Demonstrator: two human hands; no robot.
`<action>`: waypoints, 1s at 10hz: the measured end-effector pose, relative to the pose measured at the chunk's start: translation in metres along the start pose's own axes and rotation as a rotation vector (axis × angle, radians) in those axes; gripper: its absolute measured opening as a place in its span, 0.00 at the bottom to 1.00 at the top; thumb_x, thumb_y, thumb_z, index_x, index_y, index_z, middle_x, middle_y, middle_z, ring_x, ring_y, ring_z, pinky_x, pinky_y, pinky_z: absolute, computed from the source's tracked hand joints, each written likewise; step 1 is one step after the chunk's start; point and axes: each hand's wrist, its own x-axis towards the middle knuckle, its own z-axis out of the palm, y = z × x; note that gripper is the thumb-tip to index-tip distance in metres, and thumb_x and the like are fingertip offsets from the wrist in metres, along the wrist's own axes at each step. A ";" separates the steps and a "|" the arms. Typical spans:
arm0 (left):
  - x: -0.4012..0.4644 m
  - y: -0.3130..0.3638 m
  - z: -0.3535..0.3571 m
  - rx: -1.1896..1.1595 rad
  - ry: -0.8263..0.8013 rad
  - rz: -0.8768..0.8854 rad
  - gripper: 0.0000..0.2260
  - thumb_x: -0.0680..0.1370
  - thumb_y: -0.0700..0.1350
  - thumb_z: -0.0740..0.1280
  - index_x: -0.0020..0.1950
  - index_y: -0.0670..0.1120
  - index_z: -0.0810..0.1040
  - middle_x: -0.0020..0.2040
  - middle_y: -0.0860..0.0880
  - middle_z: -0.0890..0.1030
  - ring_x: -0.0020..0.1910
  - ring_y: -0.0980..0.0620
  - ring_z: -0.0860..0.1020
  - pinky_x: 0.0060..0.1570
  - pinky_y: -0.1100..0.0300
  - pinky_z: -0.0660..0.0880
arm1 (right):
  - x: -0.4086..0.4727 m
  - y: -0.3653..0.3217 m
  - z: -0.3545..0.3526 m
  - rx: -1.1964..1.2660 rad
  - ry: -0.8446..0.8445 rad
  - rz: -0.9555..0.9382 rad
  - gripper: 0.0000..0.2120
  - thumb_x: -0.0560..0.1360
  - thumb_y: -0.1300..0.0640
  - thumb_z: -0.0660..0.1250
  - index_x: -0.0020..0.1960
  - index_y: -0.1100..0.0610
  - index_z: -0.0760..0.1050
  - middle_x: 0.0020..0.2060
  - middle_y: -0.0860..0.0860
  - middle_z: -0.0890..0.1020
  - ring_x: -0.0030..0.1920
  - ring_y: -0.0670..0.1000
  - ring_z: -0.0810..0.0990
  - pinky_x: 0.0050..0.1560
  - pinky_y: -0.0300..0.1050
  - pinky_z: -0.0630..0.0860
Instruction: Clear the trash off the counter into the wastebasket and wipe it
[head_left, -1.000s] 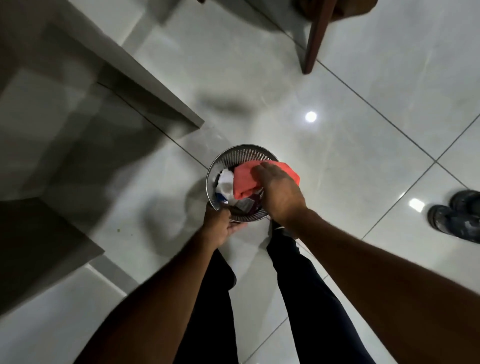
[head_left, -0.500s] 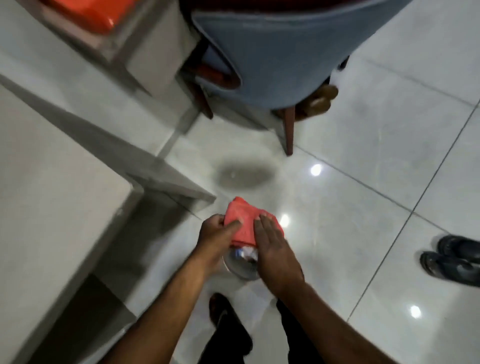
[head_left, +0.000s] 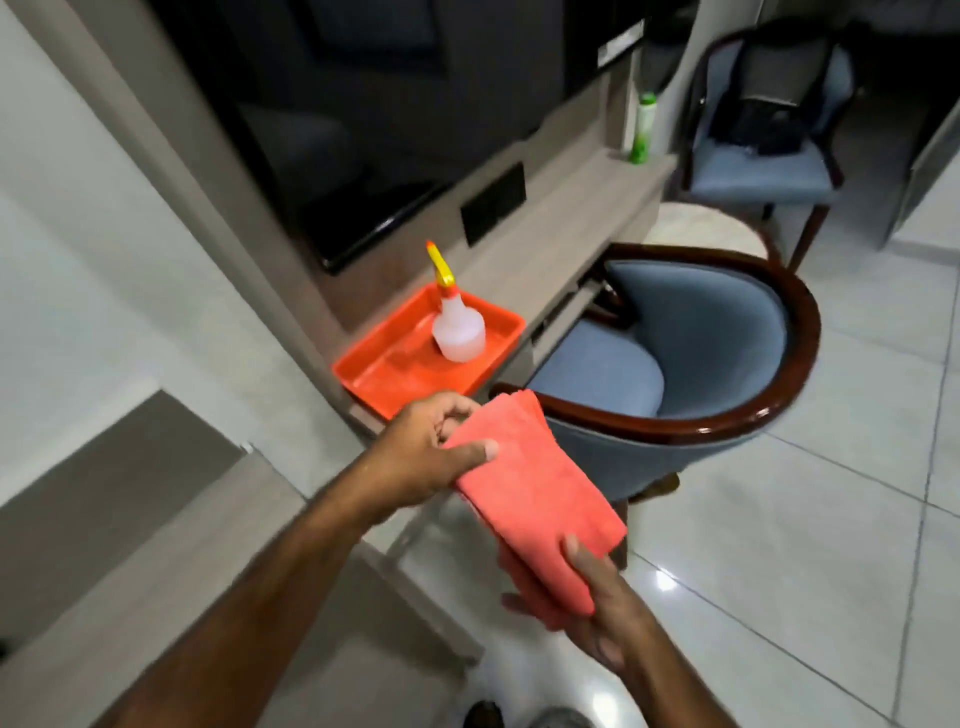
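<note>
A folded coral-red cloth (head_left: 537, 493) is held at chest height between both hands. My left hand (head_left: 423, 457) pinches its upper end, thumb on top. My right hand (head_left: 592, 618) grips its lower end from below. The grey counter (head_left: 561, 228) runs away at the left and centre. On it stands an orange tray (head_left: 389, 374) with a clear spray bottle (head_left: 458, 332) that has a yellow and red nozzle. Just the rim of the metal wastebasket (head_left: 561, 717) shows at the bottom edge, near my feet.
A blue armchair (head_left: 691, 353) with a dark wooden frame is pushed against the counter just right of the tray. A second blue chair (head_left: 763, 140) stands behind it. A green bottle (head_left: 642, 127) sits at the counter's far end. Pale tiled floor (head_left: 805, 519) lies to the right.
The view has swung up from the wastebasket on the floor to the counter. Both hands lifted the cloth away from the basket and now hold it stretched between them.
</note>
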 end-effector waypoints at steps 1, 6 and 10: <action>0.049 -0.016 -0.071 0.067 0.106 -0.019 0.15 0.76 0.34 0.71 0.58 0.42 0.70 0.36 0.45 0.78 0.32 0.51 0.75 0.33 0.60 0.73 | 0.064 -0.020 0.048 -0.005 0.112 -0.162 0.33 0.67 0.64 0.77 0.69 0.64 0.70 0.59 0.64 0.82 0.54 0.62 0.83 0.47 0.57 0.82; 0.205 -0.171 -0.174 0.996 0.038 -0.035 0.16 0.73 0.42 0.67 0.61 0.44 0.77 0.62 0.40 0.79 0.62 0.39 0.76 0.66 0.52 0.73 | 0.290 -0.025 0.168 -1.604 0.535 -0.130 0.27 0.73 0.54 0.66 0.70 0.53 0.65 0.52 0.60 0.82 0.53 0.62 0.81 0.54 0.51 0.79; 0.081 -0.099 -0.171 1.241 0.538 0.227 0.24 0.80 0.45 0.57 0.75 0.36 0.63 0.71 0.38 0.71 0.70 0.41 0.70 0.72 0.50 0.66 | 0.230 -0.053 0.222 -2.145 0.264 -0.483 0.12 0.76 0.52 0.63 0.50 0.60 0.78 0.49 0.59 0.83 0.49 0.59 0.81 0.49 0.49 0.78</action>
